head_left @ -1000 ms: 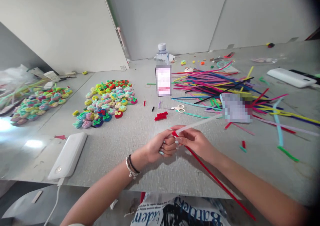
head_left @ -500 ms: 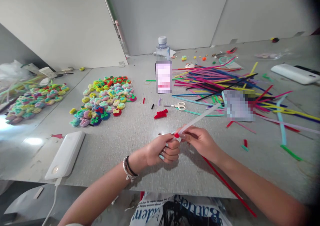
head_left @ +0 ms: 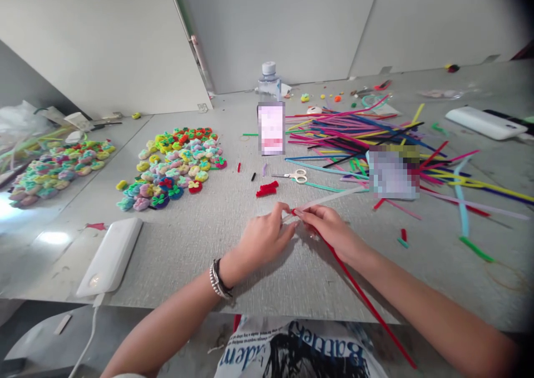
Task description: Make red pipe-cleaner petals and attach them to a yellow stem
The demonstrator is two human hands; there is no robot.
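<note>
while the table is carrying the work, the left hand, its grip unclear, is facing the right hand, which is pinching the red stem across the white strip. even tension should be keeping turns snug. the stem is overhanging the near edge, scissors lying beyond the hands.

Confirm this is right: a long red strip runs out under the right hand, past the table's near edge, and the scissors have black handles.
Only the handle colour is wrong: in the head view the scissors have white handles. The long red strip does run out under the right hand, past the table's near edge.
</note>
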